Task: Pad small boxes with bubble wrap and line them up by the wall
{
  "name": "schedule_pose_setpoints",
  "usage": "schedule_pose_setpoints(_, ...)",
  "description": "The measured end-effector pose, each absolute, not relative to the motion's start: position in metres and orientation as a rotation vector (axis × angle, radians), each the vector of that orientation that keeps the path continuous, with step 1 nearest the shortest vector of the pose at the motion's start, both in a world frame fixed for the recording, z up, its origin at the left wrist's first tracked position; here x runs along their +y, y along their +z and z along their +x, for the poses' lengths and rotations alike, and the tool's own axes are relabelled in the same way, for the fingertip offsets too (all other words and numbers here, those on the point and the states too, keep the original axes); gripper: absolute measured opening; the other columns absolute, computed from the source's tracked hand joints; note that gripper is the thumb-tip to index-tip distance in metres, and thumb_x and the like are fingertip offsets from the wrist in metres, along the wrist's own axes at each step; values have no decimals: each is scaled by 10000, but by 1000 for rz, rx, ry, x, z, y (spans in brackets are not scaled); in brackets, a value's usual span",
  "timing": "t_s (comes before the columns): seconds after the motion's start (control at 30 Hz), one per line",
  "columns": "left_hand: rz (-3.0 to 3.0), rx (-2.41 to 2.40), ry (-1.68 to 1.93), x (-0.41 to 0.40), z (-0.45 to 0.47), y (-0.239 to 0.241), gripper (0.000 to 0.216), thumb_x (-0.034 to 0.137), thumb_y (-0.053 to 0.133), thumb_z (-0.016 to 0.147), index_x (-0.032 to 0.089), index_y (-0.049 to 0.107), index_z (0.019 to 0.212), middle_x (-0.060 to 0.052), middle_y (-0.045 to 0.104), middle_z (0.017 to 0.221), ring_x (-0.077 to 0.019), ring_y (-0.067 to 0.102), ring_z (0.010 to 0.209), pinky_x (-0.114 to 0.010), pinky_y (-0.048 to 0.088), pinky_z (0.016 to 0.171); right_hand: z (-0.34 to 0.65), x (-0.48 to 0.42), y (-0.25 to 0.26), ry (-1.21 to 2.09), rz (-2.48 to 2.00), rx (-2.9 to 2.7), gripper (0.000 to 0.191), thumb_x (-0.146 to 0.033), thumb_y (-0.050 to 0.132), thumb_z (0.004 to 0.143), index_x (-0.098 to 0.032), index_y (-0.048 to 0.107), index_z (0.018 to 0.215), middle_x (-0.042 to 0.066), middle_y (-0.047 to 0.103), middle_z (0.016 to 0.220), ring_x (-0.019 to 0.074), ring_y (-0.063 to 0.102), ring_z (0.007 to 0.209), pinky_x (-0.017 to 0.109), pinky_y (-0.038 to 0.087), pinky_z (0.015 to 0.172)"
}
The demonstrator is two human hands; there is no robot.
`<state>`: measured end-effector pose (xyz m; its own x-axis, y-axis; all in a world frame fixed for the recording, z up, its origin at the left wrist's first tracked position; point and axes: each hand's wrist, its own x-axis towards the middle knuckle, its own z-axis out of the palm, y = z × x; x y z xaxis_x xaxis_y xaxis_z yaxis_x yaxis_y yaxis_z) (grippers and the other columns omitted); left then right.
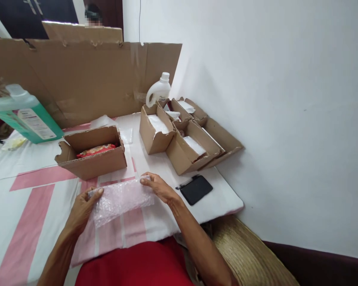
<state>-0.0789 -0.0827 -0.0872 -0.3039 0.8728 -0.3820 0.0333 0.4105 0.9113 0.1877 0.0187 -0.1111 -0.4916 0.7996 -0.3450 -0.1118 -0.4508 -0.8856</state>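
A sheet of clear bubble wrap (122, 200) lies across the pink-and-white cloth at the table's near edge. My left hand (82, 210) pinches its left end between thumb and fingers. At the upper right corner of the sheet my right hand (159, 186) pinches it too. Whether anything is rolled inside the wrap cannot be made out. Just beyond my hands stands an open cardboard box (92, 153) with a red packet (97, 149) inside.
Several open cardboard boxes (181, 137) with white contents sit at the back right, beside a white jug (158, 90). A black phone (196, 189) lies near the table's right edge. A green bottle (25, 115) looms at left. Cardboard sheets (86, 75) stand behind; another person's head shows beyond.
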Motion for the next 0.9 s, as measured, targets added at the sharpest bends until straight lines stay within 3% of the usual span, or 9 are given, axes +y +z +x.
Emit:
schedule_pose_setpoints(0.1, 738, 1648, 1013, -82, -82, -94, 562, 709, 771, 653, 179, 636, 781, 14, 594, 648, -146, 492, 578, -246, 369, 549, 190, 16, -114, 1980, -1067, -1107, 570, -459, 967, 531, -187, 618, 890, -39, 615, 773, 117, 538, 667, 237, 361, 606)
schedule_pose_setpoints(0.27, 539, 1407, 906, -88, -86, -96, 588, 757, 667, 734, 183, 715, 851, -75, 721, 773, -248, 653, 735, -335, 504, 666, 187, 15, -114, 1980, -1036, -976, 545, -473, 960, 537, -175, 634, 858, -25, 653, 749, 118, 550, 644, 241, 382, 619)
schedule_pose_setpoints(0.37, 489, 1375, 850, -97, -84, -95, 559, 727, 724, 701, 180, 706, 818, -50, 677, 707, -198, 620, 651, -310, 498, 601, 185, 16, -114, 1920, -1050, -901, 519, -496, 951, 557, -182, 615, 799, -47, 621, 695, 106, 523, 609, 233, 371, 606)
schedule_pose_setpoints(0.53, 637, 1359, 811, -104, -80, -99, 505, 621, 784, 710, 179, 561, 611, 45, 459, 560, -87, 405, 513, -231, 394, 518, 186, 18, -119, 1873, -1090, -895, 508, -567, 908, 610, -184, 647, 817, -32, 633, 709, 121, 526, 611, 243, 384, 611)
schedule_pose_setpoints(0.73, 795, 1361, 797, -99, -80, -101, 432, 569, 757, 774, 174, 593, 720, 35, 488, 662, -95, 398, 598, -224, 350, 572, 189, 22, -124, 1847, -1137, -933, 508, -606, 867, 653, -183, 599, 737, -55, 561, 626, 100, 456, 538, 240, 325, 562)
schedule_pose_setpoints(0.9, 838, 1456, 809, -99, -80, -95, 457, 589, 808, 685, 176, 619, 730, 33, 530, 657, -104, 404, 585, -235, 328, 561, 186, 23, -127, 1824, -1160, -958, 535, -619, 863, 645, -186, 548, 671, -73, 490, 573, 85, 395, 512, 239, 275, 529)
